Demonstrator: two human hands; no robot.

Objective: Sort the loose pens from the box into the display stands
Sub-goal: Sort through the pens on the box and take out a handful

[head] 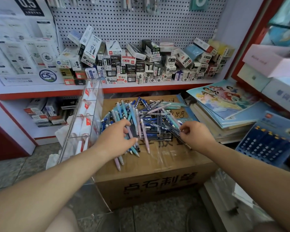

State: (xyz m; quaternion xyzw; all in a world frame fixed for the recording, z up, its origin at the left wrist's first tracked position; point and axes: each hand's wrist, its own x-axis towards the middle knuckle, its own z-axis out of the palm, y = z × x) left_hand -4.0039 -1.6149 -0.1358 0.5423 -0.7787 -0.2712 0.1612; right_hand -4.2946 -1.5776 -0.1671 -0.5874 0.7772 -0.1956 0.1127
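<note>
A heap of loose pens (146, 118), blue, teal, lilac and black, lies on top of a shut cardboard box (146, 185). My left hand (117, 136) grips a bundle of pastel pens at the heap's near left edge; their tips stick out below my fingers. My right hand (195, 133) pinches a few dark pens at the heap's right edge. A clear acrylic display stand (84, 118) with tiered compartments stands just left of the box; white bags or papers show through it.
A red-edged shelf (141, 88) behind the box carries many stacked pen cartons under a pegboard. Colouring books (224, 104) lie stacked to the right, with a blue calculator pack (266, 139) beside them. Tiled floor lies below.
</note>
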